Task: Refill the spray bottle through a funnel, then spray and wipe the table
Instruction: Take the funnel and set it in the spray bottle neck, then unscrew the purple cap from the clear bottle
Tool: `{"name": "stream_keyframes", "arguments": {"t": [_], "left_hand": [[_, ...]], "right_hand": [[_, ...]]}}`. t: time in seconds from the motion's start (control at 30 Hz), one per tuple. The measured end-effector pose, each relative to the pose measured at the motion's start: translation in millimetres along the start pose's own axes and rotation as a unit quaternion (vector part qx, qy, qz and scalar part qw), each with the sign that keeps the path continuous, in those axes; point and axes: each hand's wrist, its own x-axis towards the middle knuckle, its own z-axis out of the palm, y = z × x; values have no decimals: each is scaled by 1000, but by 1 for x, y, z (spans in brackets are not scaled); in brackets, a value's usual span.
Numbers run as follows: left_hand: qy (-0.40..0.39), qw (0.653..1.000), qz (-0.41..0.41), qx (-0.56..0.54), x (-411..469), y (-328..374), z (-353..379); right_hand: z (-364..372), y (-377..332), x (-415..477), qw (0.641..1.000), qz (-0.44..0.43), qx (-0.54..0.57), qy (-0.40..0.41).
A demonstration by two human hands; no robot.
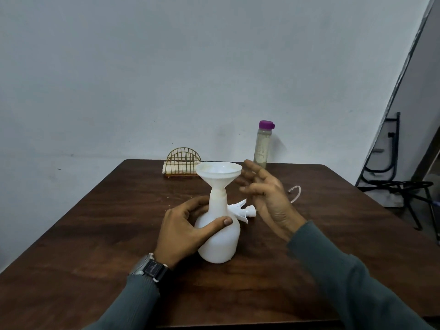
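The left hand (188, 231) grips the white spray bottle (220, 241), which stands upright near the middle of the dark wooden worktop (95, 234); the thumb lies across the bottle's near side and the fingers curl round its far shoulder. A white funnel (218, 172) sits upright in the bottle's neck. The right hand (269, 198) hangs in the air just right of the funnel, palm turned toward it, fingers loosely spread and holding nothing; whether a fingertip touches the rim cannot be told. The removed spray head (240, 209) lies on the worktop behind the bottle, below the right hand. A purple-capped bottle (262, 148) and a wire napkin holder (183, 163) stand at the far edge.
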Motion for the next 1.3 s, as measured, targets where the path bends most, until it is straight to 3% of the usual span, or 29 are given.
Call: {"name": "stream_keyframes", "arguments": {"t": [0.17, 0.3, 0.43, 0.6, 0.87, 1.3], "left_hand": [[-53, 997, -1, -53, 1, -5, -9], [29, 987, -53, -152, 18, -19, -22], [82, 992, -63, -71, 34, -36, -32], [70, 995, -76, -3, 48, -48, -26], [64, 995, -76, -25, 76, -58, -15], [51, 997, -59, 11, 73, -56, -19]], "right_hand": [[-30, -3, 47, 992, -15, -100, 75], [-47, -10, 88, 964, -24, -235, 124], [-69, -12, 128, 905, -39, -396, 154], [-84, -11, 164, 847, -46, -513, 135], [-79, -21, 220, 804, -35, -577, 137], [-92, -11, 219, 806, -97, -566, 145]]}}
